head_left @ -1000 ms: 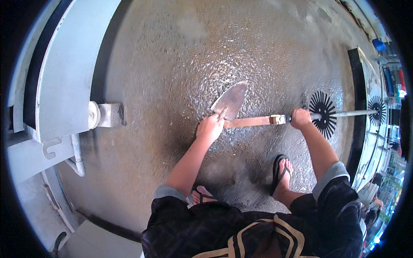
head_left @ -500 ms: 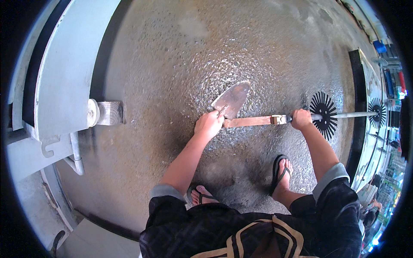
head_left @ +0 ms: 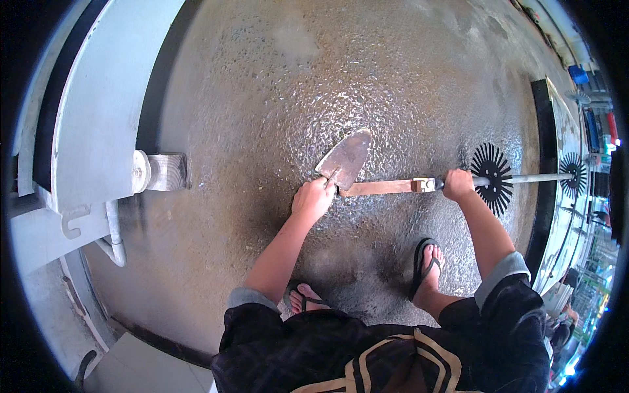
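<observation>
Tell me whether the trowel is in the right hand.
No, the left hand holds the trowel, while the right hand grips the pole.

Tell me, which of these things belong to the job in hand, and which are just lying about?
In use, it seems:
- trowel, held by the left fingers
- pole, gripped by the right fingers
- toothed black disc on it
- tan strip between the hands

Apparently just around:
- wooden block
- white pipe
- pale panel
</observation>
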The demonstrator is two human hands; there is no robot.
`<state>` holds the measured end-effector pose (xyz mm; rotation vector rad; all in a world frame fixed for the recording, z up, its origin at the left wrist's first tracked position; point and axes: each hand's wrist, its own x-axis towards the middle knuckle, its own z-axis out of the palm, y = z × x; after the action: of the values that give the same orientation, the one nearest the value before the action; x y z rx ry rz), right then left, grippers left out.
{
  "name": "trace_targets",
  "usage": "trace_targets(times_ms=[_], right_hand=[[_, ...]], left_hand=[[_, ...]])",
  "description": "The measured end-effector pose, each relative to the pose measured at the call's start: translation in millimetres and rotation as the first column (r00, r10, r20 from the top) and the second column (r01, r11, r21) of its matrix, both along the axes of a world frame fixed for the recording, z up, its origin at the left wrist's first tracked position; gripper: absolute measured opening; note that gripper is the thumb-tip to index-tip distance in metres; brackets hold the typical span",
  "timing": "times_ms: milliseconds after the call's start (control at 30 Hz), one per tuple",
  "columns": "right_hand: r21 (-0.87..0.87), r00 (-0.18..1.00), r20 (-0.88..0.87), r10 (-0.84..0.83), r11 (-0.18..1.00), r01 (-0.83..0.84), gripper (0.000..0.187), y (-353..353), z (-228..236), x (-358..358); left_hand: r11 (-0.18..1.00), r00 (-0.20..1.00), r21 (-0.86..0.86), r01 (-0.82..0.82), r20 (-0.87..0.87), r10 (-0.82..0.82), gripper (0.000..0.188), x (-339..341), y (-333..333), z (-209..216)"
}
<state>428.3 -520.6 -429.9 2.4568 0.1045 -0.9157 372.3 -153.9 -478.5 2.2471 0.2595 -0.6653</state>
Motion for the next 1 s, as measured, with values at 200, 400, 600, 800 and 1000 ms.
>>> trace_targets(times_ms=[200,400,600,800,1000], right_hand=[[0.048,0.998,0.050,-0.027,0.999,0.024,0.024,0.4,1.9,1.2],[0.017,1.000,0.010,0.005,1.000,-0.005,0.023,-1.8,-0.4,0.9],[0.028,0.999,0.034,0.010,1.000,-0.011,0.023,-3.5,0.7,1.8],[0.035,0.999,0.030,-0.010,0.999,0.009,0.023,3.0,3.1,1.4],[0.010,1.000,0.007,-0.008,1.000,0.008,0.024,-3.9,-1.4,0.1]], left_hand=[[0.999,0.999,0.015,0.042,0.026,-0.042,0.036,14.9,-11.8,3.9],[1.000,1.000,0.012,0.018,-0.017,-0.018,0.034,3.6,-3.8,1.2],[0.998,0.998,0.026,0.055,-0.004,-0.055,0.034,5.7,-5.7,-4.1],[1.000,1.000,-0.025,-0.001,-0.003,0.001,0.034,7.8,-3.0,-7.6],[0.999,1.000,-0.032,-0.008,0.017,0.008,0.033,-2.2,-2.6,-15.3]])
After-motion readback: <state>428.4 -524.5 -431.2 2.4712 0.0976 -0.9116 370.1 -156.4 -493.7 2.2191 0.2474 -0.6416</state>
